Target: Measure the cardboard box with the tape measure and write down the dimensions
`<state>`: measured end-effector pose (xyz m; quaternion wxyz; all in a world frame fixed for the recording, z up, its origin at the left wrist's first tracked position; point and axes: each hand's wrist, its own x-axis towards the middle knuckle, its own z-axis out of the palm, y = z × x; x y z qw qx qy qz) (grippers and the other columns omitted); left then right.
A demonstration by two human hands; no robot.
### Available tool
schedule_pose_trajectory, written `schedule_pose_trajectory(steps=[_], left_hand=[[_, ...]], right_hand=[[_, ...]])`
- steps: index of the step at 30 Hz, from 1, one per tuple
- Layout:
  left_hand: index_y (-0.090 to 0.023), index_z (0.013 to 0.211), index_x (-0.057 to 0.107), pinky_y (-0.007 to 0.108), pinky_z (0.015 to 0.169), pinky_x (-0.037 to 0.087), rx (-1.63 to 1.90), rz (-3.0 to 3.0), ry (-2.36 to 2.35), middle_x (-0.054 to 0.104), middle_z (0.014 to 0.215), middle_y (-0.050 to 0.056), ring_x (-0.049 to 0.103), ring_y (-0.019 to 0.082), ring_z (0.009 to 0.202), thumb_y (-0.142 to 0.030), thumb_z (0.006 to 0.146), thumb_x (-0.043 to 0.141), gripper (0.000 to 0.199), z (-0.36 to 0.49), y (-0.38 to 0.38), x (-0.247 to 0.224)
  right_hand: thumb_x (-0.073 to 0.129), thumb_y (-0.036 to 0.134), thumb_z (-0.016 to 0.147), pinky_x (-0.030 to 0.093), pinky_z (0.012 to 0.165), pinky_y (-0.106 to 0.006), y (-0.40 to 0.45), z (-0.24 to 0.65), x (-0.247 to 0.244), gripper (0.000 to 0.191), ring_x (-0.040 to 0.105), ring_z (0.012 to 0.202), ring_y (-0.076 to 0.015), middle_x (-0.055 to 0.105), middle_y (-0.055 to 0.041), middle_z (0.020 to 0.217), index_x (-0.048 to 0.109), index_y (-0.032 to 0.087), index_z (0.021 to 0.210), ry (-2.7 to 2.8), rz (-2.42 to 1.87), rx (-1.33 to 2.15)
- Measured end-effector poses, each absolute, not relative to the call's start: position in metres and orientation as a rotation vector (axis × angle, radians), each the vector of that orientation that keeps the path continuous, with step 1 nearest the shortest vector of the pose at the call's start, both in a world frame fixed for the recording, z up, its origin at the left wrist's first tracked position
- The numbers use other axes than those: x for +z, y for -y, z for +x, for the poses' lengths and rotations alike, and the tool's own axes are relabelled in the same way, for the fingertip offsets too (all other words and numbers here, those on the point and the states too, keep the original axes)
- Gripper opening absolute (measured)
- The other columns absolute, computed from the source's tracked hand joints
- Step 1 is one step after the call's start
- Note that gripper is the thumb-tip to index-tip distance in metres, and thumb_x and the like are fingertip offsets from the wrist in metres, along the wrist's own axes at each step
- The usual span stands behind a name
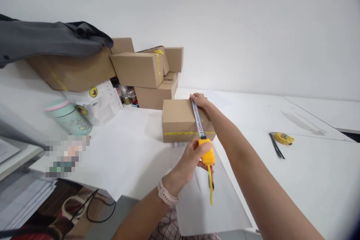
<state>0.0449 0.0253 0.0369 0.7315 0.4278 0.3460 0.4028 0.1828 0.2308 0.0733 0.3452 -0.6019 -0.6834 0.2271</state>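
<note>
My left hand (194, 156) grips the yellow case of a tape measure (206, 152), and a yellow strap dangles from it. The printed blade runs out from the case, over the top of a small closed cardboard box (177, 111). At the far edge of that box, my right hand (199, 99) pinches the blade's end. A yellow band printed with marks crosses the box's front side. Part of the box's right side is hidden behind my right forearm. Under my left hand lies a white sheet (222, 202), reaching past the table's front edge.
A second yellow tape measure (283, 138) with a black strap lies on the white table (253, 114) at right. Stacked cardboard boxes (137, 69) stand against the wall. A mint tumbler (69, 117), a white avocado carton (105, 107) and a dark garment (53, 39) are at left.
</note>
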Motion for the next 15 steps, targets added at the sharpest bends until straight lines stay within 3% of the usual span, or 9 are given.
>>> schedule_pose_trajectory(steps=[5, 15], left_hand=[[-0.017, 0.102, 0.054, 0.027, 0.05, 0.056, 0.91, 0.89, -0.812, 0.058, 0.083, 0.002, 0.062, 0.014, 0.063, -0.061, 0.065, 0.078, 0.061, 0.052, -0.042, 0.047], [-0.017, 0.102, 0.055, 0.022, 0.045, 0.051, 0.908, 0.871, -0.765, 0.059, 0.089, 0.004, 0.065, 0.015, 0.064, -0.065, 0.069, 0.074, 0.062, 0.058, -0.037, 0.048]], right_hand=[[0.045, 0.059, 0.092, 0.047, 0.087, -0.04, -0.26, 0.175, 0.077, 0.041, 0.06, 0.09, -0.025, 0.07, -0.0098, 0.096, 0.066, 0.024, 0.096, 1.789, -1.748, 0.616], [0.057, 0.054, 0.089, 0.047, 0.077, -0.033, -0.256, 0.178, 0.07, 0.033, 0.062, 0.086, -0.0237, 0.07, -0.0062, 0.085, 0.067, 0.023, 0.088, 1.804, -1.661, 0.656]])
